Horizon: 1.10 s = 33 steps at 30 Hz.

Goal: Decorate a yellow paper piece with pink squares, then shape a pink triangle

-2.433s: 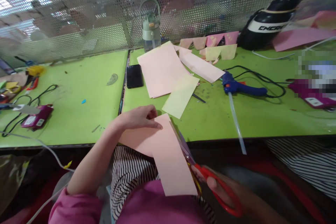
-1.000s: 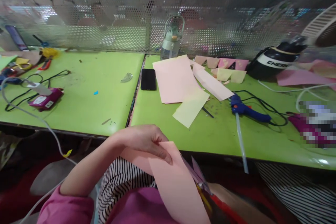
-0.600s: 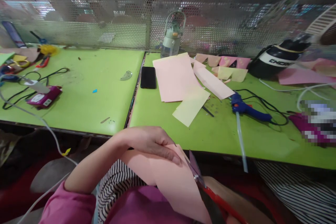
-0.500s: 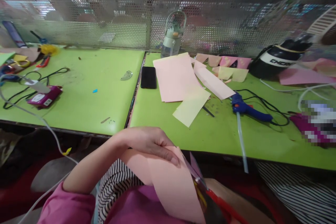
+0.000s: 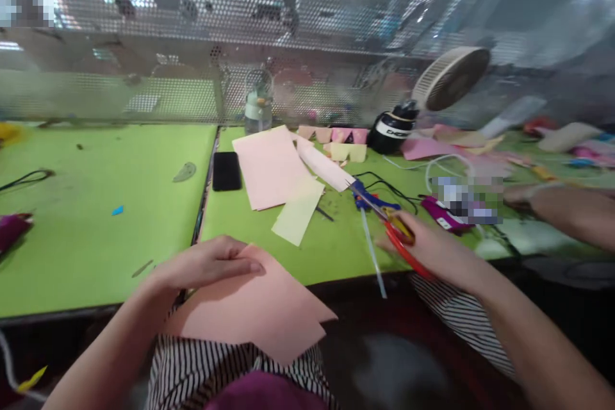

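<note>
My left hand [image 5: 218, 262] pinches the upper edge of some pink paper [image 5: 259, 307] over my lap, thumb on top. The paper has several pointed corners on its right side. My right hand [image 5: 423, 237] is out over the table's front edge, closed on red-and-yellow-handled scissors [image 5: 401, 243]. Their blades point up and left, toward the blue glue gun [image 5: 368, 195], and I cannot tell whether they touch it. A clear glue stick [image 5: 373, 256] runs from the glue gun to the table edge.
A pink sheet stack [image 5: 269, 166], a pale yellow strip [image 5: 298, 211] and a black phone [image 5: 227, 171] lie on the green table [image 5: 120, 256]. Behind them stand a bottle [image 5: 258, 112], a black container [image 5: 391, 131] and a fan [image 5: 451, 80]. Another person's arm [image 5: 567, 211] reaches in from the right.
My right hand has carried the scissors away from the pink paper, up and over the table. The left hand still holds the paper, now flatter over my lap. The view has swung right.
</note>
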Each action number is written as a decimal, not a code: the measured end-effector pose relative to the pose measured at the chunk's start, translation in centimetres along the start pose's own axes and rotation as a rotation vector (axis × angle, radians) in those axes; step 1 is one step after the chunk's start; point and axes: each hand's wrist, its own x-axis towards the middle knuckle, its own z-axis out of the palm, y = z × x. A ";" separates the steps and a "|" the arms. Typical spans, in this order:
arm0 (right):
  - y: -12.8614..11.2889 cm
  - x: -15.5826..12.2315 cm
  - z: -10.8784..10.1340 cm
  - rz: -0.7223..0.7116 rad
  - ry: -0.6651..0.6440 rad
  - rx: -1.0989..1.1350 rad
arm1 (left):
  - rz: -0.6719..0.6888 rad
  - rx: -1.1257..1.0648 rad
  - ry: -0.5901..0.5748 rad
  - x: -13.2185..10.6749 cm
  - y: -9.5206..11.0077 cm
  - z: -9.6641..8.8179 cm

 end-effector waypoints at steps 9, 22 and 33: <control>-4.3 14.5 -0.2 0.039 0.084 -0.398 | -0.125 -0.185 0.388 0.0 -0.9 -0.6; -10.7 18.4 4.1 0.002 0.080 -0.279 | 0.082 -0.535 0.379 0.5 -1.5 -2.4; -10.1 6.9 4.6 -0.177 -0.584 0.453 | 0.191 -0.563 0.594 3.0 -0.9 -4.5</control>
